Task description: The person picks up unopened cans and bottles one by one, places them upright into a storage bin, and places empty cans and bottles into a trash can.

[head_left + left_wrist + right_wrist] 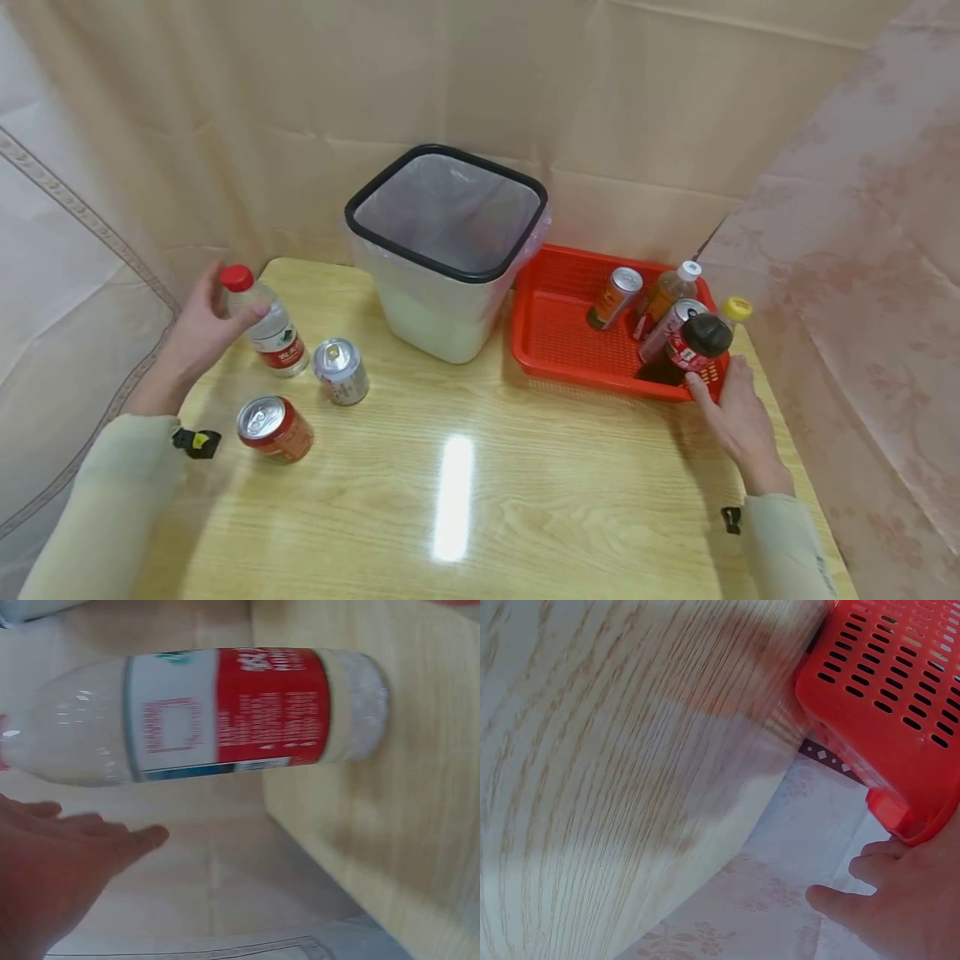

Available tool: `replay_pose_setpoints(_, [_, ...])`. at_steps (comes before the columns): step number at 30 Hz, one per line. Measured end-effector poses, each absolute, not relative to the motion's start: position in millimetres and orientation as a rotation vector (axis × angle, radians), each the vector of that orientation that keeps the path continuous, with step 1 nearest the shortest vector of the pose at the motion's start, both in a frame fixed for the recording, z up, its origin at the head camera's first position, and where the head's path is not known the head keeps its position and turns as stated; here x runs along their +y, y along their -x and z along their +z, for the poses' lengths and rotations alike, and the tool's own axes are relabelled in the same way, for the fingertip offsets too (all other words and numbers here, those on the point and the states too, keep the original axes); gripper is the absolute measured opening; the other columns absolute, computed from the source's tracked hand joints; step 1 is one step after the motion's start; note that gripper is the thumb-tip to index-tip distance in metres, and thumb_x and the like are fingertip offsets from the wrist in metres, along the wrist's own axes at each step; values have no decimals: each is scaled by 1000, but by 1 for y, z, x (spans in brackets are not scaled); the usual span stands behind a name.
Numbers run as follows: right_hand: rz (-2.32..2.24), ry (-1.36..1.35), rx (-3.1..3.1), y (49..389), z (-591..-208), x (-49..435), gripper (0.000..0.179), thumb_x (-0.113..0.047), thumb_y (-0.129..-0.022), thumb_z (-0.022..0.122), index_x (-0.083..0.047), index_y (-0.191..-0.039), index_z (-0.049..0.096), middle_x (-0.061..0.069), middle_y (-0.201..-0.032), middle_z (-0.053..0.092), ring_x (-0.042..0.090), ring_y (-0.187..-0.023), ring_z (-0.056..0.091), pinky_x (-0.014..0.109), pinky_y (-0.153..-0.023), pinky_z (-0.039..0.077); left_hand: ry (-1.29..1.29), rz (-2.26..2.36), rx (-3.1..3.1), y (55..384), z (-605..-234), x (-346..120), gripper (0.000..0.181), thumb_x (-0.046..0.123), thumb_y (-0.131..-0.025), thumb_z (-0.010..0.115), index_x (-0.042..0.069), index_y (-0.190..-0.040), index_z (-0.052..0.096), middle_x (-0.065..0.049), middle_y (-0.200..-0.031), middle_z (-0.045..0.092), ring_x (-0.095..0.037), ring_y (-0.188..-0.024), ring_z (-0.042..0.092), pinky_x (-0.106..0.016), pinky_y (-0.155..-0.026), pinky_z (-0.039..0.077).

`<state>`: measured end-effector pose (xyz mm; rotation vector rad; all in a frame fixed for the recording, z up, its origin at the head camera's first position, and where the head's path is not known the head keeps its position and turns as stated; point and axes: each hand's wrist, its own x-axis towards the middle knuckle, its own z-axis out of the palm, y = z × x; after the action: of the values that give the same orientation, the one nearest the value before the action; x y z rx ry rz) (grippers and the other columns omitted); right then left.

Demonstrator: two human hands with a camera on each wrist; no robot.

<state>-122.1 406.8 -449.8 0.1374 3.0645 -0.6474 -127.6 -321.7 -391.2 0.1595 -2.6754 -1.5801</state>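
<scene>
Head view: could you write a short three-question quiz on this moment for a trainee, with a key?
1. True or false: the right hand is nearer the red basket than the left hand is.
2. How many cans can be seen on the table outside the red basket?
3. What colour is the cap of the bottle by the left hand?
A) Yellow
B) Red
C) White

Key:
1. True.
2. Two: the silver can and the red can.
3. B.
</scene>
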Motion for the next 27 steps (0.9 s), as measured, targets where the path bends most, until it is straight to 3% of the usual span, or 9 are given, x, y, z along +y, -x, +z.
replay_pose_setpoints(3, [-656, -136, 3074, 122, -451, 408, 96, -59, -107, 38, 9, -160, -3, 42, -161, 9, 69, -135, 28, 79, -105, 29, -110, -1549, -2732, 135, -401, -323, 90, 38, -100, 67, 1, -162, 14, -32, -160, 29, -49, -143, 34, -69, -114, 30])
replay_pose_setpoints(5, [-661, -127, 3082, 122, -451, 409, 95, -58, -107, 38, 9, -160, -3, 42, -161, 10, 70, -134, 29, 79, -104, 29, -87, -1523, -2752, 138, -406, -323, 80, 37, -100, 68, 1, -158, 27, -28, -151, 42, -37, -131, 48, -62, -106, 41])
replay_pose_setpoints(8, [-684, -115, 3085, 122, -451, 409, 95, -57, -107, 39, 9, -160, -3, 42, -162, 9, 70, -134, 29, 78, -105, 29, -82, -1494, -2749, 141, -413, -324, 69, 36, -99, 70, 5, -152, 38, -12, -141, 55, -14, -115, 55, -45, -96, 45])
replay_pose_setpoints(11, [-701, -105, 3088, 122, -451, 408, 94, -57, -107, 40, 8, -161, -2, 41, -162, 11, 70, -134, 30, 78, -104, 30, -104, -1455, -2741, 140, -420, -326, 63, 37, -98, 72, 6, -147, 45, -3, -131, 59, -1, -106, 54, -38, -91, 45])
replay_pose_setpoints(13, [-704, -102, 3092, 121, -453, 409, 94, -56, -107, 41, 8, -161, -1, 41, -161, 13, 69, -133, 31, 78, -104, 31, -117, -1410, -2743, 140, -422, -325, 63, 40, -98, 71, 6, -145, 46, -3, -128, 60, -1, -103, 53, -39, -90, 45])
replay_pose_setpoints(17, [-703, -107, 3085, 118, -454, 410, 94, -55, -107, 41, 8, -161, -3, 41, -162, 11, 69, -135, 30, 78, -104, 30, -137, -1308, -2729, 137, -428, -320, 63, 43, -97, 71, 4, -141, 47, -18, -129, 63, -5, -101, 55, -38, -87, 47])
replay_pose_setpoints(23, [-708, -109, 3084, 119, -452, 410, 94, -56, -107, 41, 7, -161, -2, 40, -162, 13, 68, -134, 32, 78, -104, 31, -163, -1204, -2701, 133, -432, -318, 57, 37, -97, 71, 0, -136, 50, -26, -121, 68, -4, -90, 56, -27, -75, 46])
replay_pose_setpoints(27, [-729, -114, 3092, 120, -452, 410, 92, -57, -106, 42, 5, -162, 2, 39, -159, 22, 67, -131, 37, 78, -101, 34, -148, -1165, -2694, 136, -430, -318, 57, 37, -97, 70, -1, -135, 52, -28, -120, 68, -18, -95, 62, -29, -75, 46])
